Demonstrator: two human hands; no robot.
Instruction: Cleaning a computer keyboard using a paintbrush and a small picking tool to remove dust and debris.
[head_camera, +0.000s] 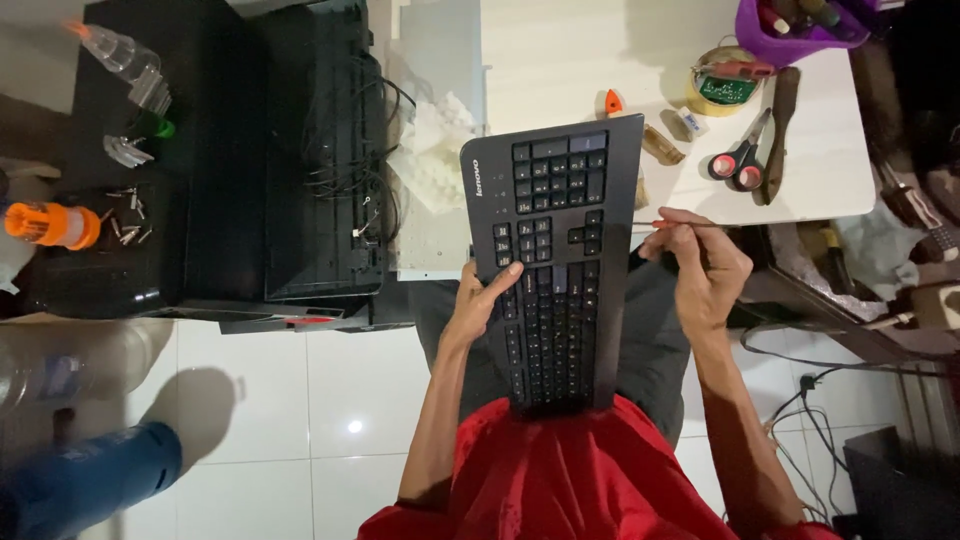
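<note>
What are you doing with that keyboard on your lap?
A person in a red shirt sits with a black keyboard standing lengthwise on their lap. The left hand steadies its left edge, fingers on the keys. The right hand holds a thin tool with an orange handle against the keyboard's right edge. Scissors lie on the white table beyond.

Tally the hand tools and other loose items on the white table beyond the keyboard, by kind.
Scissors: 1
Tape roll: 1
Purple tub of tools: 1
Brown-handled tool: 1
Small orange-capped item: 1
Small amber piece: 1
Small white piece: 1
Total: 7
</note>
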